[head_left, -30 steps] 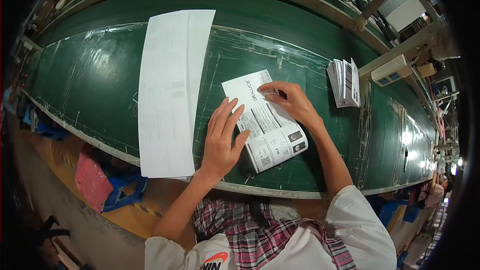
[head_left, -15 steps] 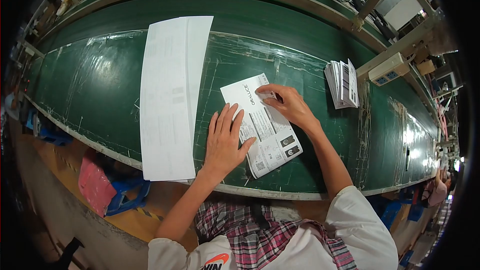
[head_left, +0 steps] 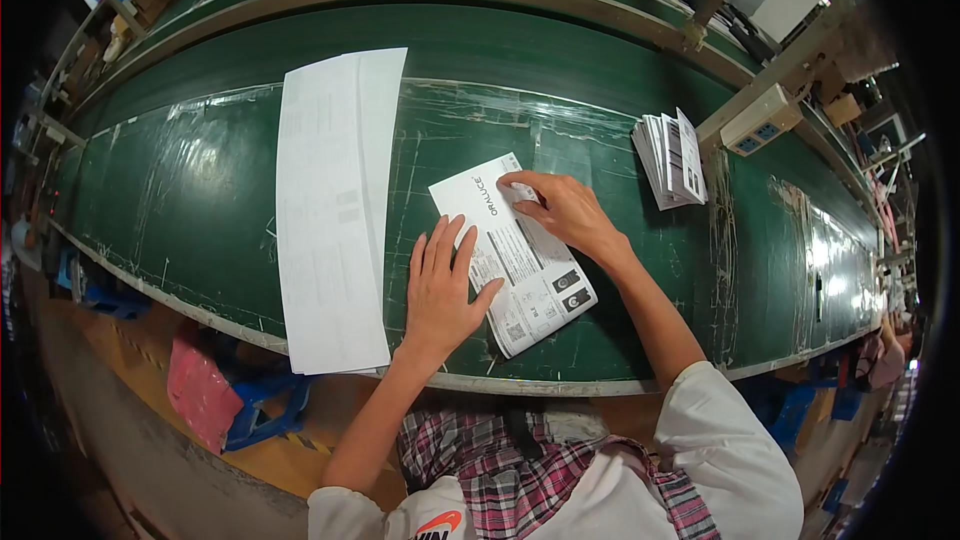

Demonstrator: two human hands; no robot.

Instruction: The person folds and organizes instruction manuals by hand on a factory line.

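Note:
A folded printed leaflet [head_left: 540,285] lies at a slant on the green bench top, with "ORALUCE" and small black pictures on its upper face. My left hand [head_left: 440,285] rests flat along the leaflet's left side, fingers stretched and a little spread, thumb over the paper. From the right, my right hand [head_left: 565,215] reaches across the leaflet's edge. Its index finger and thumb are bent and apart, their tips on the upper part of the paper; the other fingers are partly hidden under the hand.
Left of my hands lies a stack of long white sheets [head_left: 330,210], its lower end at the bench's front edge. Several folded leaflets [head_left: 668,162] stand in a bundle at the right. Beyond them, a socket box [head_left: 762,122] is fixed to the metal frame.
The camera view has shifted slightly, moving the bench and its contents a little in the picture. Both hands keep nearly the same places on the leaflet.

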